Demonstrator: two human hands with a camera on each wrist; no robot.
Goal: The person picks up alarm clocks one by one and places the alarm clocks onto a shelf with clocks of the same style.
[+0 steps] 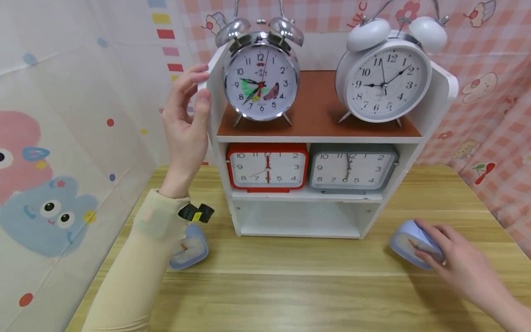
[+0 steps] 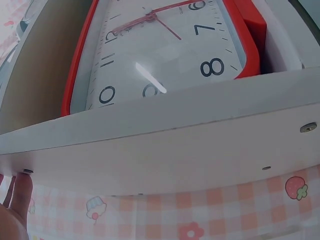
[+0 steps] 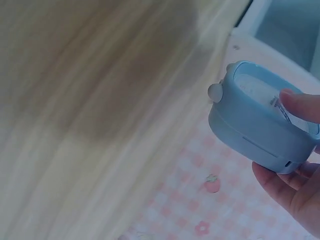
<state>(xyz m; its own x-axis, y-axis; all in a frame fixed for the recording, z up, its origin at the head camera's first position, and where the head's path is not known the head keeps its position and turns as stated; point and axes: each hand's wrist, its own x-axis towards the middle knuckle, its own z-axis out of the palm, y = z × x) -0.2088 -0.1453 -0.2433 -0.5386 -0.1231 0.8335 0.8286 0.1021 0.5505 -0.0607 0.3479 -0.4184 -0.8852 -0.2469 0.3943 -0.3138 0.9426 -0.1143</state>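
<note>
My right hand (image 1: 462,258) pinches a small light-blue alarm clock (image 1: 415,242) between thumb and fingers, right of the shelf. In the right wrist view the thumb lies on the face of this clock (image 3: 265,117), and its round feet show. My left hand (image 1: 186,120) touches the upper left side panel of a white shelf unit (image 1: 304,197) with its fingertips. In the left wrist view, a finger (image 2: 21,195) meets the panel's outer face. Another small light-blue clock (image 1: 192,249) stands on the table by the left forearm, partly hidden by the sleeve.
On the shelf's brown top stand a silver twin-bell clock (image 1: 261,83) and a white twin-bell clock (image 1: 386,83). A red-framed clock (image 1: 267,167) and a grey-framed clock (image 1: 352,168) fill the middle level. The shelf stands on a wooden table (image 1: 290,286), before patterned cloth walls.
</note>
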